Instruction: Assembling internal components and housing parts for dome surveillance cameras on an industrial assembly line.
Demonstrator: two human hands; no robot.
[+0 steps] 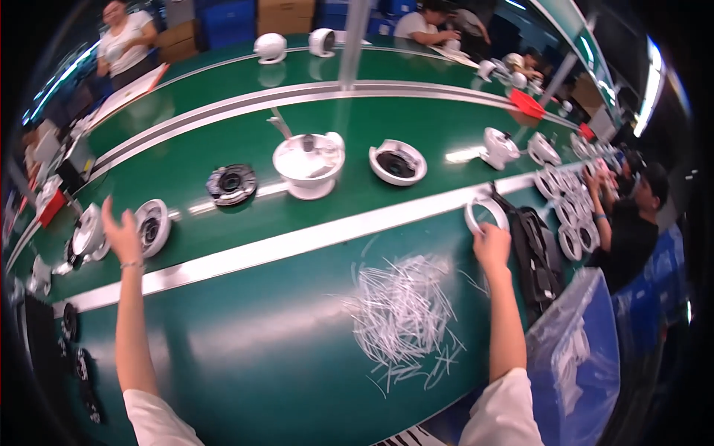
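My left hand (126, 236) is raised at the left with its fingers apart, and nothing shows in it. Just right of it, a round white housing (161, 224) with a dark inside stands tilted on the green conveyor belt. Another white housing (88, 229) is on its other side; I cannot tell whether the fingers touch either one. My right hand (492, 247) is closed on the lower edge of a white ring (473, 217), holding it up near the belt's pale edge rail. Beneath and left of that hand lies a heap of thin white strips (405, 316) on the green table.
A black disc-shaped part (231, 184), a white bowl-shaped housing (309, 167) and another open housing (398, 162) sit along the belt. A black bag (534, 249) and several white rings (569, 201) are at right, beside a plastic-lined blue bin (576, 364). A co-worker (632, 223) sits beyond.
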